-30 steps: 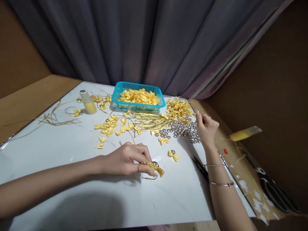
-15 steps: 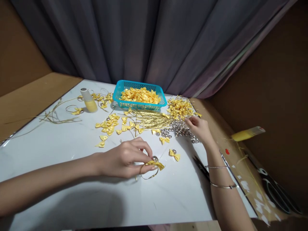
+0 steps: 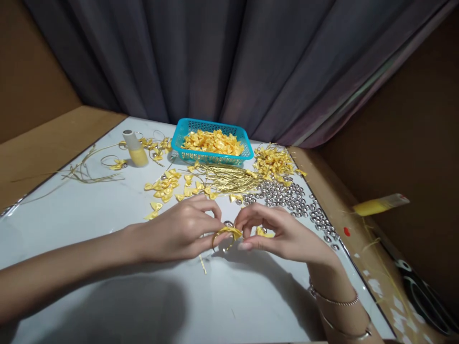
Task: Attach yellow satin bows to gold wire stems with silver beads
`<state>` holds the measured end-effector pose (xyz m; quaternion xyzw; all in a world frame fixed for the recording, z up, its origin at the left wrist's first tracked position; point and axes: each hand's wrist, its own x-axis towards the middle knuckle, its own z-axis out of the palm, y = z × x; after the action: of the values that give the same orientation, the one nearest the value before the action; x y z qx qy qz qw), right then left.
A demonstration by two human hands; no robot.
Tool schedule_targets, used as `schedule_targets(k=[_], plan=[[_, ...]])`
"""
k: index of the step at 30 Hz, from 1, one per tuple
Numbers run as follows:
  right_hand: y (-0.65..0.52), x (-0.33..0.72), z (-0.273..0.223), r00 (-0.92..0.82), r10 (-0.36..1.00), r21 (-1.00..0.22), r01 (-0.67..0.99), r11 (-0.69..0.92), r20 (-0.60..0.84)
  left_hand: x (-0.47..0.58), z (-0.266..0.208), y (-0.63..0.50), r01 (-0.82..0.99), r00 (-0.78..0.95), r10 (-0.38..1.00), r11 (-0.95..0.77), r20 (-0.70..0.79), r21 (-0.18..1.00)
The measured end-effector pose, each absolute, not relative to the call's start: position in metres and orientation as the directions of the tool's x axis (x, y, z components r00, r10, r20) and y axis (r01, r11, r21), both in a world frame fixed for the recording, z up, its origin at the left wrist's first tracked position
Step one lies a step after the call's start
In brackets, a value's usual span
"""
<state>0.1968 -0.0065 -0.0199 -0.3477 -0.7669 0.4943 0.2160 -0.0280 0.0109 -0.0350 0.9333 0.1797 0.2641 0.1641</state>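
White tabletop [image 3: 89,205] with faint grey marbling, dark line along its left and right edges. Grey-purple curtain [image 3: 201,57] hangs right behind the tabletop in deep vertical folds, pinker toward the tabletop's far right corner. Plain brown walls: left wall [image 3: 32,62] and darker right wall [image 3: 405,119] flank the tabletop. Tan surface [image 3: 53,134] adjoins its left edge. Light's dim; soft shadows across the tabletop's near part.

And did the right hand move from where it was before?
Yes. Judged against the blue basket, the right hand has come left and nearer the person, from the silver pieces to beside the yellow bow in the left hand.
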Motion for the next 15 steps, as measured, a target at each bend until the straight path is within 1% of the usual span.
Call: schedule_targets(k=[4,9,15], plan=[[-0.0035,0.1944,-0.0290,-0.619,0.785,-0.919,0.321,0.228,-0.021,-0.0269,-0.0352,0.0118,0.266,0.800,0.426,-0.883,0.423,0.387],[-0.0041,0.1935,-0.0307,-0.603,0.789,-0.949,0.303,0.090,-0.118,-0.0272,-0.0368,0.0129,0.300,0.799,0.439,-0.883,0.410,0.360],[-0.0043,0.1951,-0.0299,-0.554,0.822,-0.965,0.263,0.027,-0.128,-0.0284,-0.0436,0.0153,0.358,0.783,0.431,-0.902,0.448,0.242]])
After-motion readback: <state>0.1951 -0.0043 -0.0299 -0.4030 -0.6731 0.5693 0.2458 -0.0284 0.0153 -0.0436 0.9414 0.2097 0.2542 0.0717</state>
